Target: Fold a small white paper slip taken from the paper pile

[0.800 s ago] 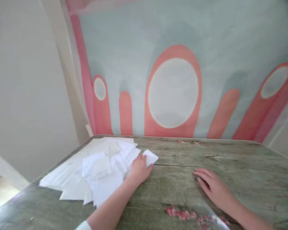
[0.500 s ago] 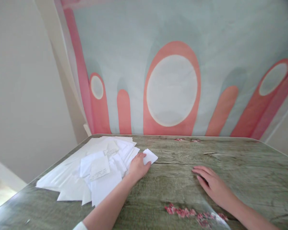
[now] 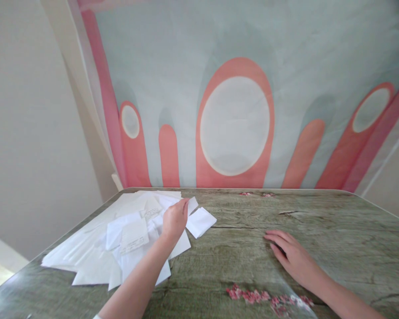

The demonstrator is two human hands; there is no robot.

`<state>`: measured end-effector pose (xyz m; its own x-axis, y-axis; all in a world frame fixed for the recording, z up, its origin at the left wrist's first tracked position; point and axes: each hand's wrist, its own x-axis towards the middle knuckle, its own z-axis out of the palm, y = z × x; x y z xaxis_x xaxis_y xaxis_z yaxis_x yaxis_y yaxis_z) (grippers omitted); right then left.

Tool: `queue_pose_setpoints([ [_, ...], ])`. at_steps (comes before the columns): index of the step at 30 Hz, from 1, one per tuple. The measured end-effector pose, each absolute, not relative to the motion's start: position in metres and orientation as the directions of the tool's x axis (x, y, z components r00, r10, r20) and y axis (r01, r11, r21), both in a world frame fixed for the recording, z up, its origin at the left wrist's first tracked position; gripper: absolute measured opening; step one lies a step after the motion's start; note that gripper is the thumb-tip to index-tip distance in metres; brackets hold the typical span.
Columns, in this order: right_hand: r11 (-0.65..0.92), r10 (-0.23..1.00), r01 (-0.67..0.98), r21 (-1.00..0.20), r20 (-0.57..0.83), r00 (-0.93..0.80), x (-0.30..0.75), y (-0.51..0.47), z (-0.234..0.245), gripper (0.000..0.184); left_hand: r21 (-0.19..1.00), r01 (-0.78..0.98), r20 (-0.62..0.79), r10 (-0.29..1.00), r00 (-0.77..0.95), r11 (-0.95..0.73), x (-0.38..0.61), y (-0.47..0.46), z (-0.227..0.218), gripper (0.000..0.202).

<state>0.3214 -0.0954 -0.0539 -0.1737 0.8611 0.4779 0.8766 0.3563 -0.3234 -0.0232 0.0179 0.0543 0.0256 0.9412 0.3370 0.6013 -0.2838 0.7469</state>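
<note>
Greenish wood-grain tabletop (image 3: 319, 221) with pink flower prints, against a wall hanging (image 3: 286, 66) with salmon arches and pale circles. One loose pile of white papers (image 3: 96, 252) at left, too overlapped to count; one folded paper (image 3: 201, 220) lies just beside it. Left hand (image 3: 174, 219) raised over the pile, fingers pinching a paper slip (image 3: 192, 204). Right hand (image 3: 291, 254) flat on the tabletop, fingers spread, holding nothing, well apart from the papers.
</note>
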Motion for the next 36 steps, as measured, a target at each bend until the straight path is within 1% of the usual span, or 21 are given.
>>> queue_pose_setpoints([
  [2,0.367,0.853,0.874,-0.319,0.49,-0.179,0.321,-0.095,-0.053,0.025,0.829,0.471,0.339,0.941,0.007,-0.302,-0.017,0.016,0.058,0.026],
  [5,0.382,0.833,0.869,-0.315,0.524,-0.176,0.315,-0.099,-0.046,0.025,0.935,0.241,0.261,0.965,0.028,-0.26,0.007,0.004,0.054,0.041],
  [8,0.411,0.783,0.861,-0.301,0.6,-0.164,0.3,-0.108,-0.032,0.028,0.981,0.053,0.185,0.98,0.076,-0.189,0.036,-0.018,0.039,0.056],
  [11,0.508,0.691,0.831,-0.226,0.683,-0.236,0.281,-0.122,-0.017,0.037,0.991,-0.06,0.127,0.986,0.105,-0.121,0.06,-0.043,0.025,0.064],
  [12,0.538,0.672,0.82,-0.196,0.688,-0.275,0.276,-0.126,-0.013,0.04,0.991,-0.103,0.098,0.988,0.12,-0.086,0.066,-0.051,0.022,0.065],
  [14,0.593,0.631,0.794,-0.136,0.691,-0.353,0.266,-0.133,-0.006,0.043,0.953,-0.294,-0.016,0.983,0.183,0.07,0.075,-0.064,0.016,0.066],
  [16,0.63,0.609,0.772,-0.089,0.673,-0.419,0.26,-0.138,-0.002,0.044,0.91,-0.381,-0.071,0.966,0.249,0.166,0.081,-0.074,0.013,0.063],
  [18,0.644,0.603,0.763,-0.063,0.656,-0.455,0.258,-0.139,0.001,0.036,0.892,-0.402,-0.092,0.954,0.287,0.207,0.085,-0.08,0.011,0.057],
  [20,0.661,0.597,0.747,-0.066,0.65,-0.47,0.259,-0.138,0.002,0.027,0.892,-0.393,-0.099,0.945,0.312,0.223,0.087,-0.084,0.008,0.051],
  [22,0.674,0.604,0.732,-0.098,0.643,-0.47,0.261,-0.136,0.001,0.026,0.905,-0.359,-0.1,0.937,0.336,0.226,0.085,-0.085,0.005,0.047],
  [24,0.676,0.632,0.723,-0.142,0.615,-0.471,0.265,-0.133,-0.001,0.027,0.943,-0.28,-0.071,0.929,0.362,0.182,0.081,-0.084,0.004,0.043],
  [26,0.669,0.668,0.721,-0.181,0.572,-0.476,0.269,-0.13,-0.003,0.028,0.991,-0.131,0.013,0.923,0.385,0.04,0.074,-0.082,0.005,0.038],
  [27,0.664,0.684,0.721,-0.199,0.553,-0.477,0.271,-0.129,-0.004,0.027,0.997,-0.024,0.077,0.916,0.394,-0.073,0.07,-0.082,0.005,0.036],
  [28,0.659,0.696,0.721,-0.215,0.538,-0.475,0.272,-0.128,-0.005,0.026,0.97,0.114,0.154,0.904,0.399,-0.215,0.066,-0.081,0.006,0.035],
  [29,0.656,0.705,0.718,-0.232,0.527,-0.474,0.273,-0.127,-0.006,0.026,0.909,0.246,0.205,0.875,0.439,-0.336,0.062,-0.081,0.007,0.038],
  [31,0.649,0.723,0.711,-0.27,0.51,-0.466,0.274,-0.125,-0.008,0.024,0.784,0.377,0.249,0.805,0.539,-0.494,0.056,-0.082,0.007,0.048],
  [33,0.632,0.744,0.706,-0.32,0.505,-0.438,0.274,-0.125,-0.009,0.023,0.686,0.433,0.272,0.758,0.593,-0.584,0.053,-0.083,0.006,0.052],
  [34,0.619,0.756,0.704,-0.348,0.506,-0.416,0.274,-0.125,-0.009,0.022,0.656,0.449,0.28,0.748,0.601,-0.607,0.053,-0.082,0.006,0.049],
  [36,0.587,0.783,0.698,-0.41,0.507,-0.361,0.273,-0.126,-0.009,0.02,0.628,0.472,0.283,0.746,0.603,-0.619,0.053,-0.081,0.004,0.038],
])
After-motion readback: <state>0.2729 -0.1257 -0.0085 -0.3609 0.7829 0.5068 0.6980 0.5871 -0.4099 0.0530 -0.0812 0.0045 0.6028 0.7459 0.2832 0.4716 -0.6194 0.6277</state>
